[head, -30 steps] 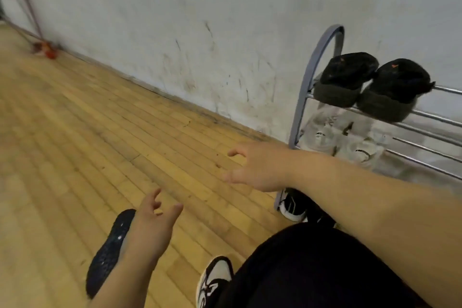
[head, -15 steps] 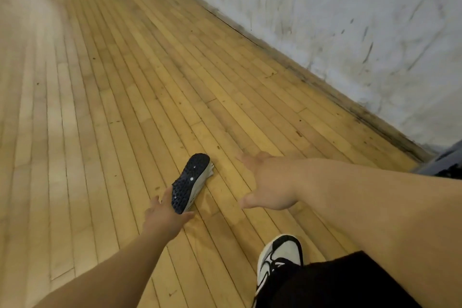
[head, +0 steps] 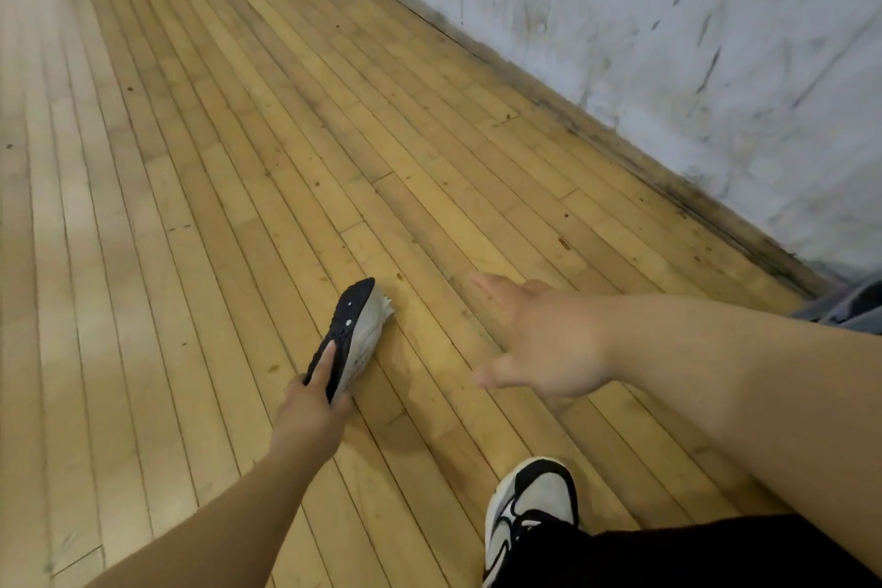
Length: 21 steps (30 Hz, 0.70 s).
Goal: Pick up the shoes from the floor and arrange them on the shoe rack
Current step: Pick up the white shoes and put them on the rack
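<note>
A white shoe with a dark blue dotted sole (head: 354, 333) lies on its side on the wooden floor, sole turned to the left. My left hand (head: 312, 401) grips its near end, one finger laid along the sole. My right hand (head: 539, 339) hovers over the floor to the right of the shoe, fingers spread and holding nothing. The shoe rack is out of view.
A black-and-white sneaker (head: 527, 508) worn on my foot stands at the bottom, under a black trouser leg (head: 692, 554). A scuffed white wall (head: 668, 38) runs along the right with a dark baseboard. A dark object (head: 854, 303) sits at the right edge.
The view swung left away from the rack. My left hand reached the shoe and closed on its near end. My right hand stayed spread above the floor.
</note>
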Available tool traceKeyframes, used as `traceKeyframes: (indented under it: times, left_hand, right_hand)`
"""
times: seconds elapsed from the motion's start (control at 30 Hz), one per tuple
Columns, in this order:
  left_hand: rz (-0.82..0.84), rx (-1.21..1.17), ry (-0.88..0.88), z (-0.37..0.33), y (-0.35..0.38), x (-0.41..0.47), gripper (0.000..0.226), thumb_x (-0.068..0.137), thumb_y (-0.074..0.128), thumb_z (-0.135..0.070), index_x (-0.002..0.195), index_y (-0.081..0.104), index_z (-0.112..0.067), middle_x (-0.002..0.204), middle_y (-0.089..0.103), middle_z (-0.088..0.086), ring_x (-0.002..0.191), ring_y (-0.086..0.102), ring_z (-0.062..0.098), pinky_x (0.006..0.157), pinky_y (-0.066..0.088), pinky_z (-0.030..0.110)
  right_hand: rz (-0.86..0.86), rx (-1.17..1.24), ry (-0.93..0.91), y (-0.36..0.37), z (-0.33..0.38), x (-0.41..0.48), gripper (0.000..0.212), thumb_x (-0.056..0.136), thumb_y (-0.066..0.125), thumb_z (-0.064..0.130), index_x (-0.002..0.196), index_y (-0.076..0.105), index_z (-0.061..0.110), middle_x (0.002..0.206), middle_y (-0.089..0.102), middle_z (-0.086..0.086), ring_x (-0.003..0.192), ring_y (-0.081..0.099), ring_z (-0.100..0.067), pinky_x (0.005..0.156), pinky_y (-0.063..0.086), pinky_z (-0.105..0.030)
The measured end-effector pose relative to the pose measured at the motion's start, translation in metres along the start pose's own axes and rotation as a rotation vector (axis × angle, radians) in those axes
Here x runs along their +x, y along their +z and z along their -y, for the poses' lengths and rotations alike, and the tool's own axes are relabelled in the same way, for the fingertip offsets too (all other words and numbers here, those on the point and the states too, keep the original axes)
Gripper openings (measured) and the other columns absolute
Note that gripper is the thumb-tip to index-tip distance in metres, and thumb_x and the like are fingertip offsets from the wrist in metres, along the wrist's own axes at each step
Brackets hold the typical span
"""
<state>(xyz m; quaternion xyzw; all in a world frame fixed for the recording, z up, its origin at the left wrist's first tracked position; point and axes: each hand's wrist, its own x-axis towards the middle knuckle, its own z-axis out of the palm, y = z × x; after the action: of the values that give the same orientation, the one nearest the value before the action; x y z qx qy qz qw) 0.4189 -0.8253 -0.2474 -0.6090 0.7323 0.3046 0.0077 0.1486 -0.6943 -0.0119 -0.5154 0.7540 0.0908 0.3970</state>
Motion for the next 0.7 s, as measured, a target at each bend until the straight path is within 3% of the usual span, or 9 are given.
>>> traceKeyframes:
  times: [0.13, 0.27, 0.33, 0.4, 0.43, 0.57, 0.63, 0.7]
  left_hand:
    - [-0.017, -0.185, 0.208, -0.043, -0.046, -0.035, 0.051, 0.106, 0.040, -0.049, 0.154, 0.026, -0.054, 0.131, 0.062, -0.005, 0.083, 0.060, 0.009, 0.069, 0.049, 0.031]
    - [0.119, -0.263, 0.524, -0.113, -0.104, -0.085, 0.040, 0.106, 0.040, -0.048, 0.136, 0.031, -0.073, 0.140, 0.042, -0.041, 0.122, 0.051, -0.001, 0.095, 0.043, 0.022]
    - [0.207, -0.319, 0.654, -0.156, -0.128, -0.111, 0.042, 0.107, 0.043, -0.042, 0.135, 0.039, -0.072, 0.131, 0.047, -0.051, 0.107, 0.063, 0.000, 0.081, 0.052, 0.022]
    - [0.275, -0.379, 0.778, -0.196, -0.147, -0.140, 0.043, 0.107, 0.046, -0.035, 0.135, 0.045, -0.068, 0.126, 0.053, -0.047, 0.089, 0.068, 0.012, 0.061, 0.057, 0.028]
    - [0.299, -0.400, 0.848, -0.217, -0.153, -0.155, 0.043, 0.108, 0.047, -0.033, 0.134, 0.046, -0.066, 0.126, 0.054, -0.046, 0.090, 0.068, 0.011, 0.059, 0.056, 0.028]
    - [0.401, -0.404, 1.103, -0.303, -0.160, -0.223, 0.040, 0.107, 0.047, -0.031, 0.132, 0.048, -0.062, 0.132, 0.051, -0.048, 0.122, 0.053, -0.014, 0.093, 0.046, 0.010]
    - [0.476, -0.395, 1.163, -0.347, -0.152, -0.262, 0.038, 0.107, 0.047, -0.029, 0.131, 0.053, -0.058, 0.122, 0.059, -0.044, 0.107, 0.060, -0.016, 0.085, 0.048, 0.010]
    - [0.586, -0.407, 1.209, -0.388, -0.140, -0.305, 0.036, 0.107, 0.048, -0.026, 0.125, 0.059, -0.056, 0.103, 0.070, -0.031, 0.072, 0.065, -0.008, 0.058, 0.049, 0.013]
  right_hand:
    - [-0.121, 0.048, -0.024, -0.013, -0.011, -0.017, 0.111, 0.089, 0.064, 0.063, 0.156, -0.023, 0.044, 0.172, -0.003, 0.001, 0.152, 0.026, -0.028, 0.118, 0.032, -0.044]
    - [-0.320, 0.053, -0.046, -0.029, -0.027, -0.050, 0.116, 0.082, 0.068, 0.067, 0.155, -0.020, 0.049, 0.171, -0.003, 0.004, 0.154, 0.020, -0.026, 0.119, 0.030, -0.046]
    - [-0.461, 0.088, -0.053, -0.040, -0.039, -0.088, 0.116, 0.078, 0.073, 0.066, 0.153, -0.014, 0.057, 0.170, -0.009, 0.008, 0.156, 0.011, -0.021, 0.121, 0.026, -0.042]
    - [-0.588, 0.095, -0.079, -0.049, -0.055, -0.141, 0.116, 0.076, 0.080, 0.059, 0.151, -0.008, 0.065, 0.170, -0.014, 0.012, 0.157, -0.001, -0.015, 0.121, 0.019, -0.034]
    - [-0.628, 0.064, -0.085, -0.051, -0.065, -0.171, 0.116, 0.075, 0.082, 0.057, 0.149, -0.006, 0.068, 0.169, -0.014, 0.013, 0.156, -0.004, -0.013, 0.122, 0.017, -0.035]
    - [-0.721, -0.070, 0.033, -0.036, -0.116, -0.296, 0.114, 0.076, 0.083, 0.050, 0.147, -0.004, 0.069, 0.166, 0.010, 0.018, 0.153, 0.004, -0.007, 0.126, 0.015, -0.039]
    - [-0.808, -0.115, 0.127, -0.015, -0.144, -0.356, 0.112, 0.076, 0.084, 0.044, 0.154, 0.004, 0.060, 0.161, 0.019, 0.017, 0.150, 0.010, -0.006, 0.124, 0.018, -0.036]
    - [-0.891, -0.154, 0.231, 0.015, -0.172, -0.409, 0.112, 0.076, 0.086, 0.041, 0.159, 0.011, 0.051, 0.157, 0.026, 0.011, 0.145, 0.018, -0.008, 0.118, 0.020, -0.027]
